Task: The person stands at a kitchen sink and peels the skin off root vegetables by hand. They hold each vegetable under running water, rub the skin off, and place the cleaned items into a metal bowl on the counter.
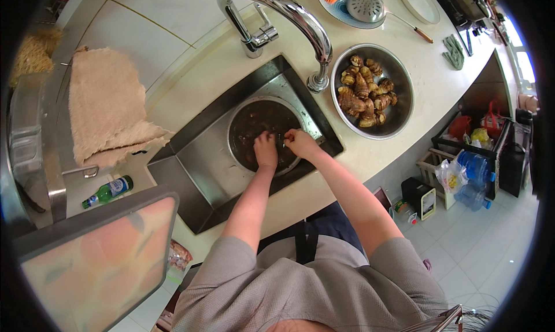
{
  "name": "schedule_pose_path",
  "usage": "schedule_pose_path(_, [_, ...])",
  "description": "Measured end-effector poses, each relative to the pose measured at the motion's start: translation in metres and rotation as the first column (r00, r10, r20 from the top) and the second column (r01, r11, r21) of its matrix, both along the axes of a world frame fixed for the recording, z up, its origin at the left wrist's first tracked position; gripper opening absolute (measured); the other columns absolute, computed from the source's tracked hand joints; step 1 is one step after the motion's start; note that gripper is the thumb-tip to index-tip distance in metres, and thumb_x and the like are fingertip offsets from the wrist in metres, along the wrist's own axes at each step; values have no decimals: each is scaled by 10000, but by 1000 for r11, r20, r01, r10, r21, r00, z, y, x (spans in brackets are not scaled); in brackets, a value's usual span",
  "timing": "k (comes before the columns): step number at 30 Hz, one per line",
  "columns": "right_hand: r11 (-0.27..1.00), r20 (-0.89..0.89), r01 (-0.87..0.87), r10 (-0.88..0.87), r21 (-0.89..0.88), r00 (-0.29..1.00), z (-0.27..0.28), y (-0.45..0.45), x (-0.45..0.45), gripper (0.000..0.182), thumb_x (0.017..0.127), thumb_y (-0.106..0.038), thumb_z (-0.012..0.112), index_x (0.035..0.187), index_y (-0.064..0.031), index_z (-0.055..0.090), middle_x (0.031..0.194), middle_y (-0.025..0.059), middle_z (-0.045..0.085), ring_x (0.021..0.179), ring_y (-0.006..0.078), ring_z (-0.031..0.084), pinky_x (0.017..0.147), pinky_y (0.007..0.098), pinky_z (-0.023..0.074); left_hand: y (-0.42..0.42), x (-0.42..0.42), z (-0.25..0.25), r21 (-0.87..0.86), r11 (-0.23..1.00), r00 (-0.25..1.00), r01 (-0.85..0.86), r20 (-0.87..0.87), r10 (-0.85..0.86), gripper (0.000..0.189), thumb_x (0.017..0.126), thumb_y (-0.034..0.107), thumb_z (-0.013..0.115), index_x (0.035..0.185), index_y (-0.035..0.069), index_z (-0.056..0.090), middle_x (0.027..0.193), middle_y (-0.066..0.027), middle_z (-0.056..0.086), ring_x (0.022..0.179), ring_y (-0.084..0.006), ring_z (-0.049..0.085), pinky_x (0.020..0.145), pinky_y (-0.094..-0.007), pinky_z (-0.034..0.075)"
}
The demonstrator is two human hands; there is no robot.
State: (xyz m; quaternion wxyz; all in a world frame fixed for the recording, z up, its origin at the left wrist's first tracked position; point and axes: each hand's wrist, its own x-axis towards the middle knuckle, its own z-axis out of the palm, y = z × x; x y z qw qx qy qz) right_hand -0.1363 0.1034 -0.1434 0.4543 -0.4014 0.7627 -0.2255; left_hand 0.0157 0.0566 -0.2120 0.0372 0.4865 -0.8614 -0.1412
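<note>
A round metal basin [299, 110] of dark, murky water stands in the steel sink [193, 158]. My left hand [266, 150] reaches over it, its fingertips at or in the water [247, 128]; whether they hold anything is hidden. Over the basin's right side is my right hand [302, 143], fingers bent together near the rim. Something small may be between them, but it is too small to tell. To the right, on the counter, a stainless steel bowl [401, 110] holds several brown, ringed taro corms [366, 91].
A chrome faucet [318, 41] arches over the sink's back right corner. Behind the bowl lie a slotted skimmer [366, 7] on a blue plate [336, 13] and a white plate [419, 3]. At left are a beige towel [106, 97], a green bottle [110, 191] and a fruit-patterned board [104, 258].
</note>
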Motion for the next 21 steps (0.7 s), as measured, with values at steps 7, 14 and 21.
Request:
schedule_pose_path(7, [987,-5,-106,107,125,994,8,0,6,347,804,-232,648,1093,-44,613,1038,172,621,956,297,609,839,369,486,-70,16,8,41,994,992,105,59,-108,187,871,96,501,1014,132,616,1163,-109,517,1006,-304,528,816,-396,482])
schedule_pose_path(14, [929,403,311,-210,-201,891,52,-2,6,459,830,-122,622,1271,-93,497,1039,109,598,911,221,594,757,302,504,-51,-13,88,988,115,434,105,-150,888,251,963,328,405,1006,105,513,783,-47,578,634,-135,527,518,-255,408])
schedule_pose_path(21, [921,865,375,-102,-104,492,124,-7,7,324,866,-55,543,1183,-71,474,822,31,569,563,68,461,481,201,371,-41,3,192,946,211,481,245,-307,821,333,968,382,358,928,73,477,707,-56,538,519,-97,456,407,-225,271])
